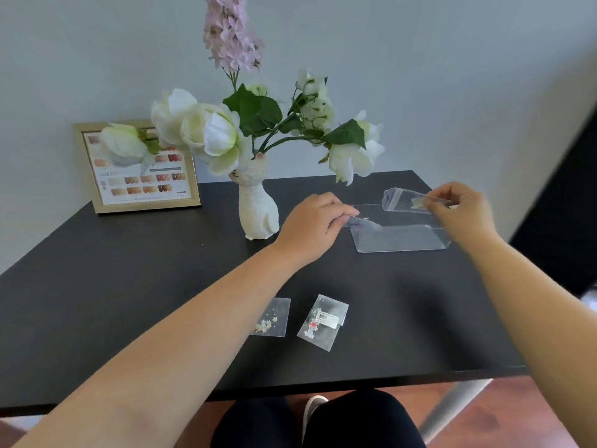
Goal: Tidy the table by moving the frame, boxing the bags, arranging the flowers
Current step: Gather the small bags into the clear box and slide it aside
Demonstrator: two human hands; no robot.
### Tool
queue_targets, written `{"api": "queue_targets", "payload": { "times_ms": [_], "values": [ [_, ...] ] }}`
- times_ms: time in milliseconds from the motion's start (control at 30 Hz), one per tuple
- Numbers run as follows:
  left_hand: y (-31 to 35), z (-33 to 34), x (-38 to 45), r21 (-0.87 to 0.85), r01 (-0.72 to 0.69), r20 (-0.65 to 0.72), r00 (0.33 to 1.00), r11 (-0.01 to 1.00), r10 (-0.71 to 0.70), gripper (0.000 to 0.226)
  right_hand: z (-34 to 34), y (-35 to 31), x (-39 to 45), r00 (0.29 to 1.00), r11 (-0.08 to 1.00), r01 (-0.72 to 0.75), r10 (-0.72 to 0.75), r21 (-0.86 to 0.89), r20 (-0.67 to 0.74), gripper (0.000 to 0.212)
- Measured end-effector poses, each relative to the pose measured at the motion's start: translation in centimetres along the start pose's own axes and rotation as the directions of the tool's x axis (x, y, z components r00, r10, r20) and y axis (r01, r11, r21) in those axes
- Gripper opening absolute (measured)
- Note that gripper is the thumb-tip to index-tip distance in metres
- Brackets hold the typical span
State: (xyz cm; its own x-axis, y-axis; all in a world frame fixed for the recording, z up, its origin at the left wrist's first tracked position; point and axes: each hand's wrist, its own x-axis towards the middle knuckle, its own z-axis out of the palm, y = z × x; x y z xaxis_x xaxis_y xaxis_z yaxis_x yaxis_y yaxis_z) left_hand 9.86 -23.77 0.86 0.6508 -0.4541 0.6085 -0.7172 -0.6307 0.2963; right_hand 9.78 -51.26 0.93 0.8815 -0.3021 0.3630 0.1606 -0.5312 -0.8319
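Two small clear bags (pixel 295 321) hold tiny flowers.

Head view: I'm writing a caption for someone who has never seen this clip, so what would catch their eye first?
The white flowers and a tall lilac spray fill a white vase at the back of the black table. To the right, the left hand lifts a clear box lid while the right hand holds a small bag over it. Two bags lie near the front edge.
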Motion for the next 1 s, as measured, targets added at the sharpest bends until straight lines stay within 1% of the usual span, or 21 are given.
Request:
{"api": "queue_targets", "payload": {
  "times_ms": [100, 167, 233, 333, 433, 500, 567, 667, 733, 833, 933, 1000],
  "values": [
    [1.2, 1.8, 2.0, 0.036, -0.115, -0.040, 0.992, 0.993, 0.116, 0.021, 0.3, 1.8, 1.0, 0.994, 0.996, -0.014, 0.024, -0.086, 0.106, 0.013],
    [1.6, 2.8, 3.2, 0.046, -0.152, -0.040, 0.987, 0.987, 0.154, 0.021, 0.5, 2.9, 1.4, 0.990, 0.989, -0.053, 0.069, -0.139, 0.119, 0.014],
    [1.8, 3.8, 4.1, 0.055, -0.162, -0.023, 0.986, 0.985, 0.163, 0.024, 0.6, 3.6, 1.7, 0.988, 0.977, -0.086, 0.110, -0.195, 0.113, 0.018],
    [1.9, 5.4, 4.7, 0.080, -0.147, 0.008, 0.989, 0.986, 0.147, 0.027, 0.6, 4.6, 1.9, 0.986, 0.966, -0.098, 0.128, -0.241, 0.111, 0.027],
    [1.8, 6.9, 5.0, 0.112, -0.093, 0.082, 0.993, 0.989, 0.084, 0.028, 0.7, 5.4, 1.7, 0.993, 0.949, -0.057, 0.086, -0.309, 0.080, 0.029],
    [1.7, 7.8, 5.2, 0.106, -0.021, 0.125, 0.992, 0.994, 0.008, 0.029, 0.8, 5.6, 1.6, 0.995, 0.935, -0.015, 0.050, -0.355, 0.088, 0.028],
    [1.7, 8.6, 5.6, 0.075, 0.057, 0.135, 0.989, 0.996, -0.067, 0.031, 0.8, 6.0, 1.5, 0.995, 0.928, 0.016, 0.022, -0.373, 0.098, 0.030],
    [1.2, 9.6, 6.1, 0.074, 0.121, 0.157, 0.979, 0.990, -0.131, 0.033, 0.8, 6.6, 1.1, 0.998, 0.932, 0.032, -0.008, -0.360, 0.069, 0.033],
    [0.6, 10.1, 6.3, 0.100, 0.157, 0.212, 0.961, 0.982, -0.175, 0.034, 0.8, 7.0, 0.6, 0.998, 0.931, 0.040, -0.022, -0.362, 0.053, 0.032],
    [-0.4, 10.9, 6.2, 0.149, 0.211, 0.311, 0.917, 0.966, -0.249, 0.038, 0.8, 7.3, -0.2, 1.000, 0.933, 0.017, -0.018, -0.359, 0.002, 0.031],
    [-1.1, 10.7, 5.6, 0.176, 0.249, 0.325, 0.899, 0.953, -0.294, 0.045, 1.1, 7.1, -1.2, 0.997, 0.938, 0.029, -0.052, -0.344, -0.056, 0.032],
    [-1.3, 9.7, 4.9, 0.187, 0.247, 0.324, 0.898, 0.951, -0.298, 0.050, 1.5, 6.5, -2.3, 0.990, 0.943, 0.072, -0.108, -0.326, -0.093, 0.032]
  ]
}}
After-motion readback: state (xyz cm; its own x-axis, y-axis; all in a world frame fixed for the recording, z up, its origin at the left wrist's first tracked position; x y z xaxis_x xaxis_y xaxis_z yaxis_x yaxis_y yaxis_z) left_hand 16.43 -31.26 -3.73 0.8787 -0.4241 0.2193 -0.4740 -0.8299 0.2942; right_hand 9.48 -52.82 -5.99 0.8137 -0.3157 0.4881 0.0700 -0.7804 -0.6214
